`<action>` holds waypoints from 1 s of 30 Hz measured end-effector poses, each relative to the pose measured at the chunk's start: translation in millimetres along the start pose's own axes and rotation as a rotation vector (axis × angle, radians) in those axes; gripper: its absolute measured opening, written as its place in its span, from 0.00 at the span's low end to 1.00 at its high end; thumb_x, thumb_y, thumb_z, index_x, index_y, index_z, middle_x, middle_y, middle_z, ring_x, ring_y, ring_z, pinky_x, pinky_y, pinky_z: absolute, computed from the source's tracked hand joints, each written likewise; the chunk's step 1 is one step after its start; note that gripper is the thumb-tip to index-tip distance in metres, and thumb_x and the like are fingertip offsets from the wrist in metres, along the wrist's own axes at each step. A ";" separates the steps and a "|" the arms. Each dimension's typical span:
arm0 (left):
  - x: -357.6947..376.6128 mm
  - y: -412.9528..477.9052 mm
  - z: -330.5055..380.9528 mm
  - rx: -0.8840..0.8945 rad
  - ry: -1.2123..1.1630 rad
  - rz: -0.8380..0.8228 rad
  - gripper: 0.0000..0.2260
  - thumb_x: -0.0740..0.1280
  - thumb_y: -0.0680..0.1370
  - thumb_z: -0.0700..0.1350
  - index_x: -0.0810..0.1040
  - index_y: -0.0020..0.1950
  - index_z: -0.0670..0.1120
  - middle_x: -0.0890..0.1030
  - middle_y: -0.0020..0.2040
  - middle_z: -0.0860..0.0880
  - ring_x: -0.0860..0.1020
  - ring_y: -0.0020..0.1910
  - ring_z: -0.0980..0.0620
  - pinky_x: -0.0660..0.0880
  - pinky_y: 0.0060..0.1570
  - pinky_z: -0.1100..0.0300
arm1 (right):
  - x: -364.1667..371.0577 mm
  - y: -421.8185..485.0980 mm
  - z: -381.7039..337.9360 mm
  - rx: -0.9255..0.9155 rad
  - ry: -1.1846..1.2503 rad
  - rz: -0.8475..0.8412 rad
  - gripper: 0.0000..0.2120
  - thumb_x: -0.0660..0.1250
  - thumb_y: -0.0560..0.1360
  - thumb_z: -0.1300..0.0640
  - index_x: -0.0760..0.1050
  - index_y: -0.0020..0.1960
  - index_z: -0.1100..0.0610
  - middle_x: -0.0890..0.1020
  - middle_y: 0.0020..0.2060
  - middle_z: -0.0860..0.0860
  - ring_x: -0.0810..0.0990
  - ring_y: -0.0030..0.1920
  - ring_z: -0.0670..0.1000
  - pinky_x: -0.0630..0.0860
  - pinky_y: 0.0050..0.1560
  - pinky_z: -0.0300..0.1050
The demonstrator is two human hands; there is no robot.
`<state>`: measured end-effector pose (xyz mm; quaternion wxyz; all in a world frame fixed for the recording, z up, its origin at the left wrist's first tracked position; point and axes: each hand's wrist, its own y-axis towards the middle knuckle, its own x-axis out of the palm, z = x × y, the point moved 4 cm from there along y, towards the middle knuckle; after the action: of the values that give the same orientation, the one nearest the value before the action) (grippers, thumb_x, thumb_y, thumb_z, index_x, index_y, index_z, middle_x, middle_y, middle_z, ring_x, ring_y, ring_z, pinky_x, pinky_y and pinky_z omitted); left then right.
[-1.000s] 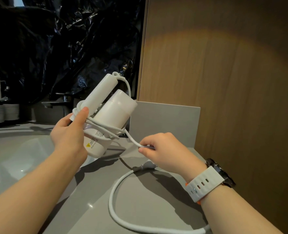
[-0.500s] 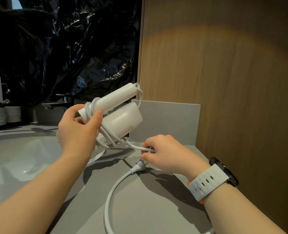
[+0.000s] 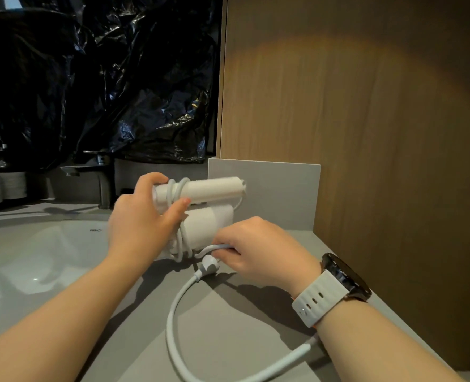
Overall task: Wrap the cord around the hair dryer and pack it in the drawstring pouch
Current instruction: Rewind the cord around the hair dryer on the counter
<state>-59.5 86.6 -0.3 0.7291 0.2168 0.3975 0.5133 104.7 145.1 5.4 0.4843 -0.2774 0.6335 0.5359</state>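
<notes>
Seen from the head camera, the left hand (image 3: 142, 227) grips the white hair dryer (image 3: 209, 224). Its fingers curl over the top and its thumb presses on the handle. The dryer is held low over the grey counter (image 3: 228, 334), next to the sink (image 3: 35, 257). The white cord (image 3: 173, 312) goes round it a few times. The right hand (image 3: 258, 249), with a watch (image 3: 336, 288) on its wrist, pinches the cord close to the dryer. The rest of the cord lies in a big loop on the counter.

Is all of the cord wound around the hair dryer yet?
No, a long loop of cord lies loose on the counter beside the right hand pinching it.
</notes>
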 end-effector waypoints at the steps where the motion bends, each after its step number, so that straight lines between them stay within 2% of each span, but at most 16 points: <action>1: 3.2 -0.2 1.6 0.038 0.036 -0.049 0.23 0.68 0.71 0.59 0.67 0.63 0.55 0.77 0.41 0.46 0.76 0.41 0.43 0.74 0.39 0.49 | -1.1 -0.3 -1.5 -0.018 -0.031 0.029 0.11 0.58 0.79 0.52 0.75 0.44 0.56 0.77 0.37 0.51 0.75 0.40 0.55 0.71 0.36 0.47; 4: 9.9 -2.1 10.7 0.228 0.148 -0.169 0.25 0.63 0.73 0.60 0.62 0.69 0.58 0.73 0.32 0.50 0.72 0.36 0.47 0.66 0.34 0.54 | -6.5 -0.6 0.7 0.031 -0.049 0.137 0.12 0.59 0.78 0.49 0.77 0.47 0.54 0.78 0.40 0.50 0.76 0.45 0.54 0.69 0.39 0.46; 7: 13.6 -4.1 15.7 0.417 0.243 -0.258 0.25 0.51 0.72 0.66 0.65 0.67 0.60 0.74 0.38 0.53 0.69 0.44 0.50 0.65 0.44 0.54 | -10.2 -2.1 8.2 0.113 -0.037 0.247 0.11 0.62 0.76 0.47 0.79 0.47 0.52 0.81 0.41 0.48 0.75 0.43 0.51 0.68 0.38 0.43; 11: 12.2 -4.7 17.6 0.403 0.135 -0.382 0.26 0.52 0.67 0.64 0.66 0.64 0.64 0.70 0.42 0.58 0.63 0.49 0.55 0.62 0.50 0.55 | -12.9 -5.1 10.3 0.137 -0.073 0.366 0.12 0.67 0.73 0.44 0.78 0.42 0.53 0.81 0.37 0.51 0.77 0.40 0.53 0.72 0.37 0.43; 14: 9.5 -6.3 18.6 0.423 0.138 -0.443 0.31 0.56 0.60 0.61 0.62 0.63 0.67 0.70 0.46 0.59 0.61 0.52 0.57 0.62 0.52 0.54 | -12.7 -4.1 12.4 0.207 -0.083 0.302 0.13 0.64 0.74 0.42 0.76 0.42 0.51 0.78 0.37 0.50 0.74 0.41 0.52 0.70 0.38 0.41; 17: 9.4 -7.9 21.1 0.482 0.212 -0.424 0.35 0.60 0.57 0.66 0.57 0.63 0.68 0.70 0.48 0.57 0.63 0.54 0.55 0.61 0.52 0.55 | -10.2 -1.3 11.8 0.206 -0.053 0.174 0.14 0.62 0.76 0.44 0.75 0.41 0.54 0.75 0.35 0.50 0.72 0.40 0.52 0.69 0.37 0.44; 20: 13.4 -9.8 21.6 0.526 0.343 -0.360 0.40 0.61 0.54 0.72 0.56 0.65 0.66 0.71 0.48 0.56 0.63 0.54 0.55 0.58 0.52 0.56 | -8.2 0.3 9.5 0.157 0.038 0.088 0.15 0.61 0.77 0.48 0.77 0.44 0.58 0.79 0.37 0.53 0.74 0.39 0.53 0.73 0.40 0.48; 23: 16.9 -12.0 23.3 0.552 0.428 -0.220 0.40 0.59 0.54 0.72 0.60 0.65 0.61 0.73 0.46 0.53 0.70 0.53 0.48 0.64 0.51 0.51 | -6.7 1.1 6.5 0.131 0.161 0.049 0.13 0.61 0.78 0.51 0.78 0.44 0.59 0.81 0.39 0.54 0.75 0.38 0.52 0.75 0.42 0.52; 25: 18.1 -13.0 24.7 0.521 0.424 -0.210 0.38 0.58 0.56 0.72 0.60 0.64 0.61 0.73 0.45 0.52 0.71 0.51 0.47 0.67 0.48 0.52 | -6.9 1.4 6.3 0.149 0.206 0.050 0.12 0.63 0.77 0.52 0.79 0.41 0.59 0.81 0.36 0.54 0.76 0.37 0.52 0.76 0.42 0.52; 28: 19.4 -11.5 26.3 0.453 0.375 -0.305 0.36 0.60 0.57 0.70 0.57 0.62 0.63 0.71 0.46 0.52 0.68 0.50 0.49 0.70 0.42 0.55 | -11.5 1.2 10.9 0.209 0.310 0.055 0.11 0.65 0.75 0.52 0.80 0.42 0.58 0.79 0.29 0.49 0.76 0.30 0.45 0.76 0.39 0.43; 30: 19.1 -10.4 27.3 0.441 0.357 -0.334 0.36 0.67 0.59 0.68 0.57 0.63 0.64 0.71 0.48 0.53 0.67 0.51 0.51 0.71 0.44 0.55 | -14.9 -0.5 12.6 0.225 0.366 0.011 0.10 0.65 0.76 0.51 0.81 0.46 0.56 0.74 0.27 0.46 0.72 0.27 0.42 0.69 0.31 0.36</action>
<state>-28.6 102.7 1.5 0.6573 0.2079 0.6507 0.3182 114.8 154.4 19.3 0.3862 -0.3109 0.7683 0.4049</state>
